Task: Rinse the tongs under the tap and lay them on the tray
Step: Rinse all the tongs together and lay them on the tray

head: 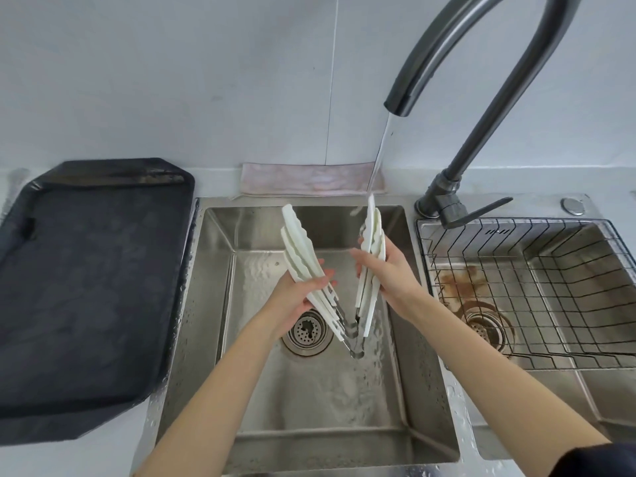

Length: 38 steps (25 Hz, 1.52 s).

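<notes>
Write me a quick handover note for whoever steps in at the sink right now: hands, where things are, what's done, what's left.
Left hand: gripping the left arm of the white plastic tongs with a metal hinge.
Right hand: gripping the right arm, tongs spread in a V over the left steel sink basin.
Dark curved tap: running, with the stream hitting the tip of the right arm.
Done: rinsing under way.
Left: rinse the left arm if needed, then lay the tongs on the dark rectangular tray on the counter to the left.
</notes>
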Tool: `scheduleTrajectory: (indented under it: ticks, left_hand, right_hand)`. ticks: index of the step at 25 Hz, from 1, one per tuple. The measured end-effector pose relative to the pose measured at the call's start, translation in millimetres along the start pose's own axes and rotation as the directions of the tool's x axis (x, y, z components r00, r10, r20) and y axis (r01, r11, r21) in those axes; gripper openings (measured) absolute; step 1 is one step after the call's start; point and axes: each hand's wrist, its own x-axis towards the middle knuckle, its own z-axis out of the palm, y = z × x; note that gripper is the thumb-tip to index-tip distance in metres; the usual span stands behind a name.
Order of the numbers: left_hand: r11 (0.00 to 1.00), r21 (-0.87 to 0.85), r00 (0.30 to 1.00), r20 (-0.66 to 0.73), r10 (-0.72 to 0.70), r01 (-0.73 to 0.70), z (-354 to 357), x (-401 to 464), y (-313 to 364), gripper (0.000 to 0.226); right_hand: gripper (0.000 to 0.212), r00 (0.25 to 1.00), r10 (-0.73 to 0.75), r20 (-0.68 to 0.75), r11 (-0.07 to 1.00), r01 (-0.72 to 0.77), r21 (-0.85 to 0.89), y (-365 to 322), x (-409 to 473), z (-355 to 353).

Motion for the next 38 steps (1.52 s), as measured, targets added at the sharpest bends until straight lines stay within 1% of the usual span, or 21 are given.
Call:
scheduleTrajectory:
  ticks: [3, 5, 6, 8, 10, 12, 14, 16, 20, 22, 24, 26, 28, 32, 35, 38]
  left_hand:
    - [0.993, 0.118, 1.000, 0.027, 0.009, -0.013, 7, -2, 4, 0.043]
    - [0.975, 0.219, 0.998, 0.059, 0.023, -0.036, 13, -4, 14, 0.047]
    - [0.963, 0.263, 0.996, 0.076, 0.034, -0.053, 17, -4, 21, 0.043]
    - [0.937, 0.331, 0.992, 0.098, 0.084, -0.113, 26, -4, 34, 0.027]
    - [0.921, 0.338, 0.981, 0.079, 0.179, -0.195, 37, 1, 42, 0.016]
    - [0.906, 0.331, 0.964, 0.052, 0.260, -0.262, 47, 8, 45, 0.012]
    - [0.891, 0.350, 0.955, 0.039, 0.295, -0.290, 57, 12, 47, 0.009]
    - [0.880, 0.372, 0.952, 0.037, 0.304, -0.295, 65, 15, 48, 0.015]
    - [0.834, 0.466, 0.948, 0.034, 0.316, -0.295, 81, 20, 54, 0.032]
    - [0.821, 0.502, 0.952, 0.014, 0.307, -0.272, 87, 21, 57, 0.041]
    - [0.823, 0.500, 0.953, 0.021, 0.301, -0.271, 89, 21, 61, 0.039]
    - [0.831, 0.472, 0.952, 0.065, 0.300, -0.294, 88, 21, 63, 0.026]
    - [0.861, 0.415, 0.955, 0.081, 0.286, -0.293, 85, 22, 63, 0.014]
    - [0.936, 0.246, 0.967, 0.099, 0.235, -0.253, 75, 20, 60, 0.016]
    - [0.951, 0.168, 0.964, 0.111, 0.243, -0.259, 67, 16, 54, 0.018]
    - [0.958, 0.112, 0.963, 0.074, 0.258, -0.265, 62, 12, 47, 0.021]
  right_hand:
    - [0.012, 0.992, 0.042, -0.116, 0.999, -0.039, 0.022, 9, -3, -2]
    - [0.011, 0.983, 0.074, -0.169, 0.994, -0.060, 0.088, 12, -4, -4]
    - [0.010, 0.977, 0.095, -0.191, 0.987, -0.067, 0.148, 13, -4, -5]
    - [0.014, 0.960, 0.150, -0.237, 0.961, -0.085, 0.263, 13, -5, -9]
    - [0.017, 0.941, 0.201, -0.274, 0.943, -0.109, 0.315, 12, -5, -13]
    - [0.013, 0.927, 0.227, -0.300, 0.929, -0.113, 0.353, 10, -6, -16]
    - [0.010, 0.913, 0.244, -0.328, 0.900, -0.087, 0.428, 10, -6, -20]
    - [0.008, 0.904, 0.246, -0.350, 0.873, -0.050, 0.485, 9, -6, -25]
    - [0.004, 0.870, 0.297, -0.394, 0.843, -0.045, 0.536, 9, -6, -31]
    - [0.006, 0.861, 0.305, -0.408, 0.837, -0.038, 0.546, 9, -6, -33]
    - [0.008, 0.859, 0.291, -0.421, 0.853, -0.033, 0.522, 7, -6, -34]
    - [0.007, 0.859, 0.281, -0.428, 0.859, -0.025, 0.512, 6, -6, -34]
    - [0.008, 0.860, 0.272, -0.432, 0.859, -0.014, 0.512, 4, -7, -35]
    - [0.014, 0.864, 0.249, -0.437, 0.874, -0.006, 0.486, -4, -8, -33]
    - [0.014, 0.877, 0.235, -0.420, 0.878, -0.006, 0.478, -9, -11, -30]
    - [0.014, 0.883, 0.221, -0.414, 0.891, -0.010, 0.454, -13, -11, -26]
